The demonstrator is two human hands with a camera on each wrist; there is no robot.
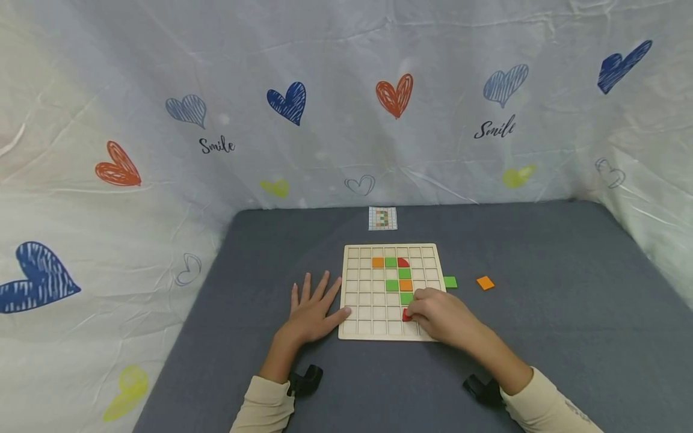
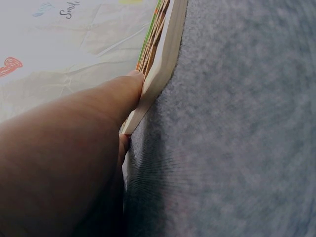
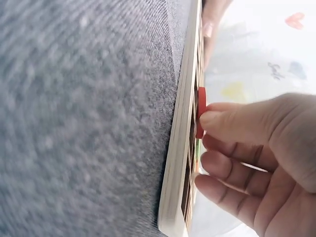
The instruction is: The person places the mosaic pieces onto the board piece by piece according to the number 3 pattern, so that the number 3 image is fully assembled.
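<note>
A square wooden grid board (image 1: 364, 313) lies on the table, with orange, green and red tiles set in its cells. Over its lower right part, my right hand (image 1: 444, 316) pinches a red tile (image 3: 201, 112) between thumb and forefinger, right at the cells below a green tile (image 1: 406, 298). In the right wrist view the red tile stands slightly proud of the grid, its other fingers curled loosely beneath. My left hand (image 1: 311, 316) lies spread at the board's left side, fingers straight, its thumb on the board's edge.
Right of the board lie a loose green tile (image 1: 450, 282) and an orange tile (image 1: 485, 282). Behind the board is a small pattern card (image 1: 382, 219) with a coloured grid. A grey cloth (image 1: 260, 252) covers the table, and a white curtain with hearts (image 1: 335, 60) hangs around it.
</note>
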